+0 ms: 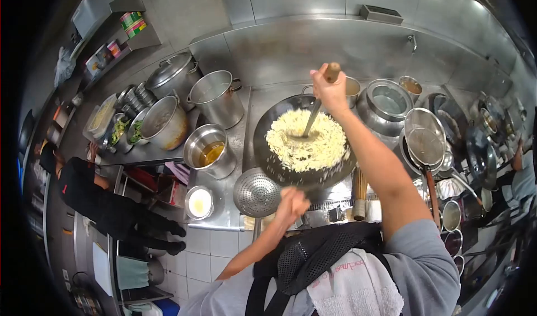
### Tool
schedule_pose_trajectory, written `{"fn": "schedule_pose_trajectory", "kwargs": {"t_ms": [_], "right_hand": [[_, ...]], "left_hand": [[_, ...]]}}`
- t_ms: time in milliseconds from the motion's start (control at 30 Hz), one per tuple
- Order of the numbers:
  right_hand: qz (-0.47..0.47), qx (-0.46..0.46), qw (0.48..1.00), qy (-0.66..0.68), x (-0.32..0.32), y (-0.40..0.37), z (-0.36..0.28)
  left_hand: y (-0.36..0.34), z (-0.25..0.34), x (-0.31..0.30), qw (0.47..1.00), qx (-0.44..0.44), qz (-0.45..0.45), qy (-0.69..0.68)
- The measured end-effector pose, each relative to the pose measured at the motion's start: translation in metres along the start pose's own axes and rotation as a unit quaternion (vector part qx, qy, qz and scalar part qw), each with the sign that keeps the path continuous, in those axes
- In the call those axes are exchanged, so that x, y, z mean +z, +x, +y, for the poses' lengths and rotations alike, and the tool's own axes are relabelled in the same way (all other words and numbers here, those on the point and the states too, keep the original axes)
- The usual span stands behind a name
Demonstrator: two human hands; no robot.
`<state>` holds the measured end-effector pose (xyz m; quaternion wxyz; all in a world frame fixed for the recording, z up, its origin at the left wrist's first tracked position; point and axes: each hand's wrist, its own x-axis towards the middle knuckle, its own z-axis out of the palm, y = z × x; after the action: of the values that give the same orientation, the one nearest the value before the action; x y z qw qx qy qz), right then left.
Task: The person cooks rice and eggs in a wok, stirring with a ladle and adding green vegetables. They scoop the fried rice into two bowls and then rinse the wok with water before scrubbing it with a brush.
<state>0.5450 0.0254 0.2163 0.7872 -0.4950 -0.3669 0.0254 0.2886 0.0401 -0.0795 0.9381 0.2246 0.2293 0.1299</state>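
Observation:
A large dark wok [262,146] holds a heap of pale yellow rice [282,140], with grains scattered towards its near side. My right hand [330,89] is wrapped round the wooden-ended handle of a ladle [312,117], whose bowl presses into the rice. At the wok's near edge, my left hand [292,204] is closed and blurred by motion; what it grips is hard to make out. A perforated strainer [257,193] lies just left of my left hand. The bamboo brush [359,196] is below the wok's right side.
Left of the wok are a pot of yellow liquid [211,154], a small bowl [199,203] and tall steel pots [217,98]. Sieves [425,142] and a water pot [387,103] are at right. A person in black [84,187] stands far left, another person [517,176] far right.

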Motion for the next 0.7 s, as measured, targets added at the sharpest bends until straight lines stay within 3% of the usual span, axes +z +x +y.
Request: {"fn": "schedule_pose_trajectory", "kwargs": {"t_ms": [33,133,167,200,267,300,400,467,533,567,633,700], "right_hand": [[-0.025,0.006,0.999,0.029,-0.001,0.008,-0.022],[-0.033,0.094,0.993,0.056,0.010,0.024,-0.085],[-0.038,0.106,0.992,0.049,0.015,0.026,-0.093],[-0.042,0.123,0.991,0.042,0.018,0.026,-0.096],[-0.075,0.153,0.985,0.038,0.023,0.023,-0.103],[-0.109,0.170,0.979,0.033,0.026,0.026,-0.111],[-0.095,0.159,0.983,0.013,0.042,0.019,-0.147],[-0.104,0.153,0.982,0.026,0.043,0.009,-0.116],[-0.053,0.082,0.994,0.051,0.036,-0.009,-0.026],[-0.025,0.056,0.997,0.048,0.022,-0.011,-0.002],[0.000,0.037,0.998,0.052,0.003,-0.010,-0.020],[-0.039,0.018,0.994,0.098,-0.012,0.003,-0.045]], "left_hand": [[-0.025,-0.003,-0.017,0.996,-0.057,0.051,0.048],[-0.044,0.007,-0.024,0.988,-0.069,0.012,0.141],[-0.026,0.004,-0.029,0.997,-0.057,-0.016,0.049],[-0.004,0.012,-0.031,0.997,-0.059,-0.009,0.044],[0.034,0.028,-0.027,0.989,-0.100,-0.108,-0.015],[0.020,0.022,-0.020,0.989,-0.099,-0.108,-0.024],[-0.007,0.039,0.033,0.995,-0.053,0.087,0.013],[0.021,0.038,0.016,0.988,-0.089,-0.087,-0.095],[0.058,0.032,0.011,0.996,-0.087,-0.008,0.034],[0.036,0.026,0.008,0.997,-0.068,0.020,0.007],[-0.005,0.002,-0.028,0.998,-0.059,0.025,0.015],[-0.009,-0.001,-0.055,0.997,-0.062,0.009,0.042]]}}
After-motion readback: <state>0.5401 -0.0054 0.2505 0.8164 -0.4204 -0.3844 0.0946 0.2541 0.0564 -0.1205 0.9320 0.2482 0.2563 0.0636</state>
